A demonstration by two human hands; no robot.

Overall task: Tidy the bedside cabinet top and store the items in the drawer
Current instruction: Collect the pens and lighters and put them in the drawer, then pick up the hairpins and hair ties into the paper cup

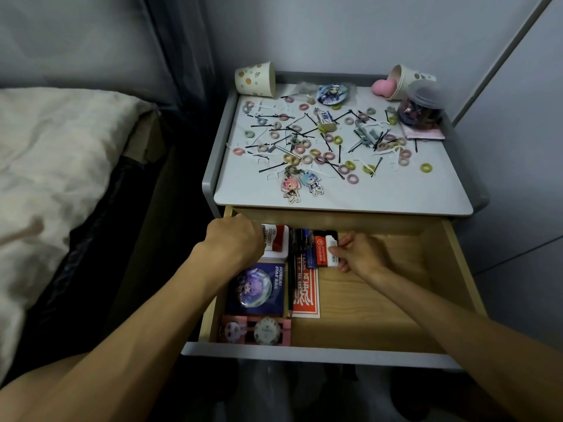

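Observation:
The wooden drawer (396, 300) stands pulled out below the white cabinet top (350, 193). My right hand (359, 254) pinches an orange-and-white eraser (324, 249) at the drawer's back. My left hand (234, 239) is closed over a red-and-white card box (275, 242) beside it. Pens (301, 248), a blue badge card (259, 289), a red card (306, 295) and a pink packet (256, 330) lie in the drawer's left half. On the top lie several small hair ties (352, 179), black hairpins (272, 167), an eraser (326, 120), a double keychain (300, 184) and a round badge (330, 93).
A spotted paper cup (256, 79) stands at the back left of the top. A tipped cup (405, 80) with a pink sponge (383, 86) and a clear jar (422, 108) sit at the back right. A bed (61, 162) lies to the left, a wall panel (518, 147) to the right.

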